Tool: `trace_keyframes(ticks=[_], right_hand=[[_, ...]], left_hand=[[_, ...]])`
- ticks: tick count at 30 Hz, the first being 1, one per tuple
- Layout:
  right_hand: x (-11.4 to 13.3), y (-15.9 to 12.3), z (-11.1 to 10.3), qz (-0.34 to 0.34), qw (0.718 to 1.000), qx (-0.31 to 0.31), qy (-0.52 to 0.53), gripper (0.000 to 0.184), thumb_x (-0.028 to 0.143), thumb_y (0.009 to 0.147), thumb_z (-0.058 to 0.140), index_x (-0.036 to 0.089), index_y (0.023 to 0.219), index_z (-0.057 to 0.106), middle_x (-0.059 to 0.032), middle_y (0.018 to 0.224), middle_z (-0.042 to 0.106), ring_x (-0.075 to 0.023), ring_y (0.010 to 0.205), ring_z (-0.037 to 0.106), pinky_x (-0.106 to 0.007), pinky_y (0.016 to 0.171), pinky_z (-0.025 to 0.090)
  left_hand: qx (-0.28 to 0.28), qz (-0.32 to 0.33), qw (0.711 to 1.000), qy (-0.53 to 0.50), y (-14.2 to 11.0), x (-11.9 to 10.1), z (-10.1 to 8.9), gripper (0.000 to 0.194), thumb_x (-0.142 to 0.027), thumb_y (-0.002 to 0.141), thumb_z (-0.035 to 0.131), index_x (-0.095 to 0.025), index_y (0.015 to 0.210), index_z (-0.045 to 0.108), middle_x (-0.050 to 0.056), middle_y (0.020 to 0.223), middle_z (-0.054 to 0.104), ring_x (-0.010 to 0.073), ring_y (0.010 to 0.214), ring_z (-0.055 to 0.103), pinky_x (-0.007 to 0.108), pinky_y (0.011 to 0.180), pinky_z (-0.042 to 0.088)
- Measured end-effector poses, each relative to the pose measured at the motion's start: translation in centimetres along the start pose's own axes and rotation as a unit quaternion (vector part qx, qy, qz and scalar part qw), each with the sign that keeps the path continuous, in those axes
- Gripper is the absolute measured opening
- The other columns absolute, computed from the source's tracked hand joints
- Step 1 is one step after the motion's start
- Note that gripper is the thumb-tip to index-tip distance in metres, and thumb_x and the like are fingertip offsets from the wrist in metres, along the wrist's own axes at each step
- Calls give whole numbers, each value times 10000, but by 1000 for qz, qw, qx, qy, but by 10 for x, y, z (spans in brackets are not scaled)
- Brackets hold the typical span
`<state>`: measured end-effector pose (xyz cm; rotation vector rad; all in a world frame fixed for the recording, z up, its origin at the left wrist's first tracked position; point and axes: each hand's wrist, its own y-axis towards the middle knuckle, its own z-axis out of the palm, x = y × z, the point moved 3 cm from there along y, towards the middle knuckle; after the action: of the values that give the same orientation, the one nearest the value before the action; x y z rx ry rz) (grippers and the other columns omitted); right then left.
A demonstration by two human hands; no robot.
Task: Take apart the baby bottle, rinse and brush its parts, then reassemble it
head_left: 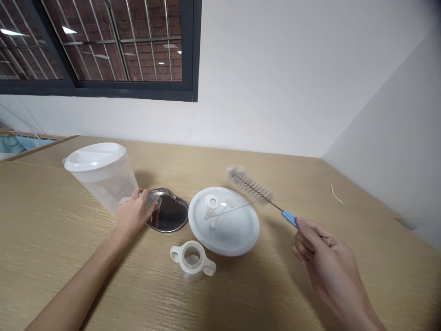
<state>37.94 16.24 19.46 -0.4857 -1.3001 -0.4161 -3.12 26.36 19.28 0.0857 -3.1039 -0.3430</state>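
Note:
In my right hand (327,262) is a bottle brush (253,187), gripped by its blue handle, its white bristles raised beyond the bowl. My left hand (134,211) is closed round a clear plastic piece (154,199) at the left edge of a shiny kidney-shaped metal tray (168,216); the fingers partly cover it. Right of the tray, a white oval bowl (241,230) holds a white ring (212,202), small translucent parts and a thin wire-like stick (234,209). In front stands a two-handled baby bottle (192,262) without a lid.
A tall translucent pitcher (106,179) with a white lid stands behind my left hand. A short pale strip (336,194) lies on the wooden table (138,289) at the right. A white wall (258,92) and a barred window (120,41) rise behind the table.

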Motion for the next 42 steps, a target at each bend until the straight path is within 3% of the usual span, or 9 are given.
trace_keyframes(ticks=[7,24,31,34,37,39,42], right_hand=[[2,-2,0,-4,1000,0,1,562,568,552,922,198,665,513,89,576,245,-63,512,211,-195,402,271],[6,4,-1,-22,998,-26,50,551,536,537,943,190,692,543,105,558,250,-52,493,202,-185,386,251],[6,12,-10,-44,991,-66,112,506,402,567,959,165,887,647,115,599,284,-39,485,191,-160,365,216],[4,16,-13,-25,988,-69,136,500,393,563,960,175,851,614,128,572,261,-36,468,162,-164,349,191],[2,20,-14,-12,986,-71,149,483,448,606,933,171,834,609,137,535,233,-36,454,151,-166,348,188],[2,22,-15,-11,986,-75,151,479,456,616,927,169,830,609,137,526,243,-34,451,166,-165,353,196],[1,24,-17,-10,985,-78,153,489,449,599,935,171,829,605,138,528,256,-31,449,179,-166,358,201]], left_hand=[[-4,10,1000,-7,0,-1,1,450,-498,978,481,-188,1294,567,135,1360,604,332,926,719,399,699,488],[-34,16,999,-23,-1,-5,-1,495,-565,945,530,-253,1327,571,84,1385,601,307,885,724,371,664,476],[-149,60,982,-103,-3,-8,-6,431,-548,944,548,-241,1234,629,61,1248,669,270,992,698,324,703,476],[-180,90,964,-171,-3,-14,-11,360,-501,952,548,-217,1136,672,39,1056,714,187,778,674,287,664,462],[-146,108,956,-229,-1,-33,-24,316,-487,946,558,-218,1005,712,5,834,713,144,593,581,275,630,450],[-102,152,951,-250,2,-55,-37,316,-500,939,562,-230,932,727,6,796,724,170,666,615,284,683,466],[6,245,943,-226,6,-99,-54,348,-534,935,543,-246,918,737,30,925,772,231,879,679,330,829,483]])
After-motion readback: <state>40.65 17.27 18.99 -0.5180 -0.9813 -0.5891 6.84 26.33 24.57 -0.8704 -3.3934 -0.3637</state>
